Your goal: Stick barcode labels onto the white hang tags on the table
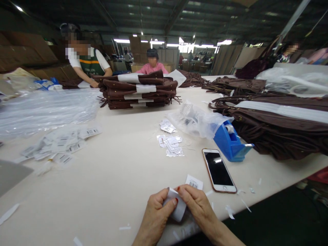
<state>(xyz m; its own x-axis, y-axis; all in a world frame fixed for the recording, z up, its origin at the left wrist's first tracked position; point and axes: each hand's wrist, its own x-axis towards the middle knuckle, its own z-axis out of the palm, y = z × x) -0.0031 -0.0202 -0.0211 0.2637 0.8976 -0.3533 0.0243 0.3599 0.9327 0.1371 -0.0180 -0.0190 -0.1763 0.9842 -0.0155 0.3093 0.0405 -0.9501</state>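
Both my hands meet at the table's near edge on a small white paper label [179,206]. My left hand [155,217] is closed, thumb pressed on the label's left side. My right hand [198,205] pinches its top right corner. Just beyond my fingers a barcode sticker [194,182] lies flat on the white table [123,171]. To the right of it a smartphone [218,170] rests face up with a dark screen.
A blue tape dispenser [230,143] and a clear plastic bag [197,119] sit behind the phone. Small packets [172,143] and barcode tags [61,145] are scattered about. Brown bags are stacked in the middle [138,90] and right [279,130]. Plastic sheets [46,109] lie left. People work at the far side.
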